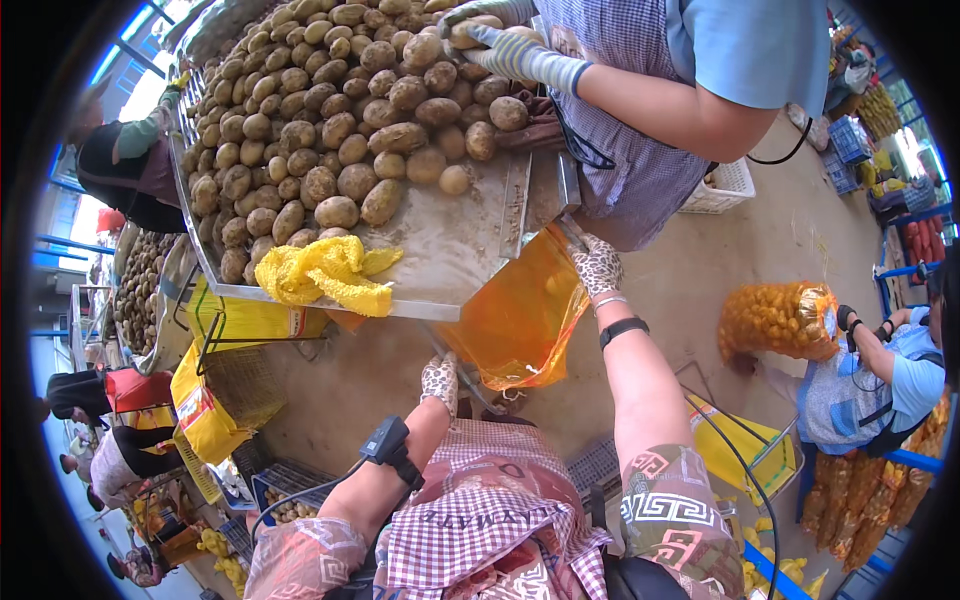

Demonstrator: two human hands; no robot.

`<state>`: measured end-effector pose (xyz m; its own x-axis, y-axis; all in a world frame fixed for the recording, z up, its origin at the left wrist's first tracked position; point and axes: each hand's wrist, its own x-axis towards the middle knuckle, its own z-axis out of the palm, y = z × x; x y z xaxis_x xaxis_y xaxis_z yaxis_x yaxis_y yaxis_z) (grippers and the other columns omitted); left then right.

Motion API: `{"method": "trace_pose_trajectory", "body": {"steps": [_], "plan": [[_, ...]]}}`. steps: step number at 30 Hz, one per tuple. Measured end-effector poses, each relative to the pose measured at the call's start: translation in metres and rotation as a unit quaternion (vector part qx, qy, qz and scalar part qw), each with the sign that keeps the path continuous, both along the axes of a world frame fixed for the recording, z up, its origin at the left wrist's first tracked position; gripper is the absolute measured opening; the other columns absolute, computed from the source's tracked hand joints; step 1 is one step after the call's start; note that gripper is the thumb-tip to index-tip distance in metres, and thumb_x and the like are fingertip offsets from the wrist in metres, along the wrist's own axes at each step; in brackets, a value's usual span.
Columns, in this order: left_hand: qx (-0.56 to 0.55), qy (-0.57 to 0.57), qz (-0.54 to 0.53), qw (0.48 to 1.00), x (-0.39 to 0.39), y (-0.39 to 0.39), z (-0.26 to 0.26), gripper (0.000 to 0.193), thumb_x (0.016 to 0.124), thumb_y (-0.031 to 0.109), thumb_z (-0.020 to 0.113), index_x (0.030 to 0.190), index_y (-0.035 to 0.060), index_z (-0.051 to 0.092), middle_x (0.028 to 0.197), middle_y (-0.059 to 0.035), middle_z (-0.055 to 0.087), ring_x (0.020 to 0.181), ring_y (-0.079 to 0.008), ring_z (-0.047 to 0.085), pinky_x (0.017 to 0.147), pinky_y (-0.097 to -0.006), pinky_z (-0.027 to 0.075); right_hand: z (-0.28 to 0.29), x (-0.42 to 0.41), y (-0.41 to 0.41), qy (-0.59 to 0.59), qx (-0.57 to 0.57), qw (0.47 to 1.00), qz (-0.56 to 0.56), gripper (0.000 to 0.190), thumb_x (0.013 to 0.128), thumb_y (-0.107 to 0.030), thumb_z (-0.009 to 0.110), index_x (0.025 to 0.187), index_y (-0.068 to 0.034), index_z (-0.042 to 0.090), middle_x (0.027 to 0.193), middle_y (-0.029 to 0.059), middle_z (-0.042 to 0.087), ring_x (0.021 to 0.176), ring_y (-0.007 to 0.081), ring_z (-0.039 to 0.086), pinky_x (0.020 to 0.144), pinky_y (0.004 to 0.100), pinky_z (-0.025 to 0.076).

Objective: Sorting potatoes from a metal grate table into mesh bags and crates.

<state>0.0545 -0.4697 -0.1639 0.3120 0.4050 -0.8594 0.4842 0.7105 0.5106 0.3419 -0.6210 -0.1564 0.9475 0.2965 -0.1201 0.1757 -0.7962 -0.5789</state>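
An orange mesh bag (517, 307) hangs at the end of a metal sorting table (442, 247), with a few potatoes faintly visible inside. My right hand (598, 264), in a leopard-print glove, is at the bag's upper right rim, by a metal piece. My left hand (439, 384), in a matching glove, is beside the bag's lower left edge at a metal bar; its fingers are partly hidden, and its grip is unclear. Many potatoes (337, 150) are heaped on the table. A crumpled yellow mesh bag (322, 274) lies on the near table edge.
Across the table, a co-worker's gloved hands (517, 56) hold potatoes. Another person at right handles a full orange potato bag (780, 322). Yellow bags (206, 409) hang on a frame at left. A white crate (720, 187) stands behind the table; a cable crosses at lower right.
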Motion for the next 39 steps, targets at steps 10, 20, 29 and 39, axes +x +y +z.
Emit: {"method": "trace_pose_trajectory", "body": {"steps": [10,20,29,39], "plan": [[-0.033,-0.026,-0.057,0.997,0.004,0.01,0.016,0.028,0.096,0.022,0.048,0.121,0.0085,0.05,0.096,-0.0113,0.064,0.075,-0.023,0.064,0.061,-0.0376,0.056,-0.016,0.002,-0.008,0.05,0.061,0.994,-0.069,0.04,0.08,-0.026,0.066,0.111,-0.001,0.064,0.106,0.0194,0.066,0.099,0.0349,0.062,0.088,0.0369,0.047],[0.001,0.043,-0.133,0.99,0.003,0.028,0.007,0.035,0.096,0.033,0.05,0.123,0.0113,0.047,0.101,-0.0087,0.062,0.091,-0.0255,0.064,0.069,-0.0441,0.054,0.008,-0.034,0.035,-0.01,-0.075,0.996,-0.056,0.034,0.088,-0.03,0.055,0.111,-0.008,0.064,0.107,0.0215,0.063,0.099,0.0379,0.059,0.085,0.0478,0.046],[0.041,0.056,-0.232,0.97,-0.002,0.043,-0.004,0.031,0.096,0.041,0.049,0.113,0.0159,0.051,0.108,-0.0048,0.061,0.096,-0.0237,0.059,0.074,-0.0505,0.05,-0.015,-0.042,0.028,-0.045,-0.028,0.992,-0.114,0.03,0.082,-0.012,0.049,0.109,-0.008,0.062,0.099,0.0133,0.062,0.097,0.0295,0.058,0.086,0.0446,0.042],[-0.009,0.07,-0.204,0.976,0.011,0.05,0.005,0.033,0.096,0.035,0.05,0.116,0.0085,0.049,0.104,-0.0107,0.062,0.088,-0.0269,0.063,0.069,-0.0456,0.056,-0.014,-0.025,0.006,-0.044,-0.008,0.997,-0.065,0.025,0.082,-0.017,0.054,0.103,-0.008,0.063,0.093,0.0151,0.065,0.085,0.0325,0.063,0.074,0.0482,0.049]]}}
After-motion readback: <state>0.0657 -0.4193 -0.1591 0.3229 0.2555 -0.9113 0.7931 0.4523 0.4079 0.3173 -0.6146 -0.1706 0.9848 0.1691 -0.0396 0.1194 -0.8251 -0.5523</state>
